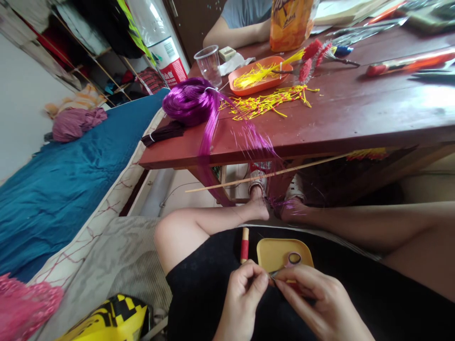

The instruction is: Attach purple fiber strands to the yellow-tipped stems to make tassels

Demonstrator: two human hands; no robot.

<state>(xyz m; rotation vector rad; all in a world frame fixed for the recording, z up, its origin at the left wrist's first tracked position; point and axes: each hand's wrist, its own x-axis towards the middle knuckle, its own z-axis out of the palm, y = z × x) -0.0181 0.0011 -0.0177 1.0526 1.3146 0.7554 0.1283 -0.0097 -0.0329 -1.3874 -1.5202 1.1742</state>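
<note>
My left hand (245, 289) and my right hand (313, 298) meet over my lap, fingers pinched together on something thin that I cannot make out. Just beyond them a small yellow tray (280, 253) rests on my black shorts, with scissors (289, 263) lying on it. A red thread spool (244, 245) lies beside the tray. A thin wooden stick (270, 174) with a yellow and red tip runs below the table edge. Purple strands (199, 102) hang off the red-brown table (355, 118).
On the table are an orange tray (261, 76) of yellow stamens, loose yellow stamens (266, 102), red tufts (313, 52), a plastic cup (208, 64), a snack bag (289, 23). Another person's arm (234, 33) rests at the far side. A blue-covered bed (64, 184) lies left.
</note>
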